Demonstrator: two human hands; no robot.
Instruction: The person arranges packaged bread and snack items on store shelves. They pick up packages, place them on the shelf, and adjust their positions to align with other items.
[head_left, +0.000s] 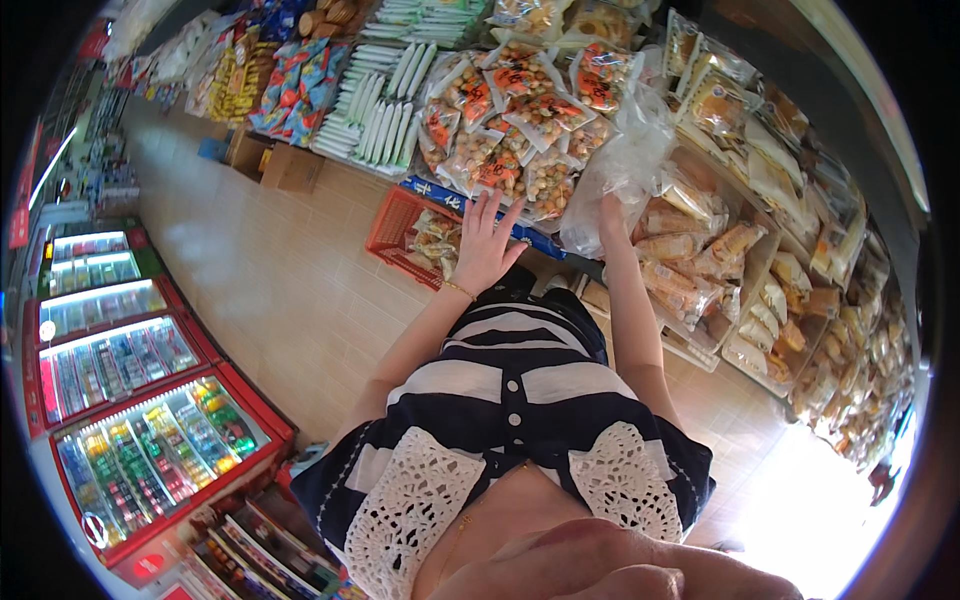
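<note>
My left hand (486, 244) has its fingers spread and holds nothing. Its fingertips are at the blue printed edge strip (442, 196) in front of a pile of clear bags of round, nut-like snacks (517, 112) with orange labels. My right hand (612, 217) reaches into or behind crumpled clear plastic bags (626, 154) at the right of that pile. The plastic covers its fingers, so their grip is hidden. Below my left hand, a red plastic basket (390, 232) contains several small packaged foods (433, 236).
Right of my hands are bins of wrapped bread (682, 251) and more packaged pastries (780, 165). Green-and-white slim packets (382, 112) lie left of the snack bags. A cardboard box (289, 166) sits on the tiled floor (300, 255). Red-framed drink coolers (157, 457) line the left.
</note>
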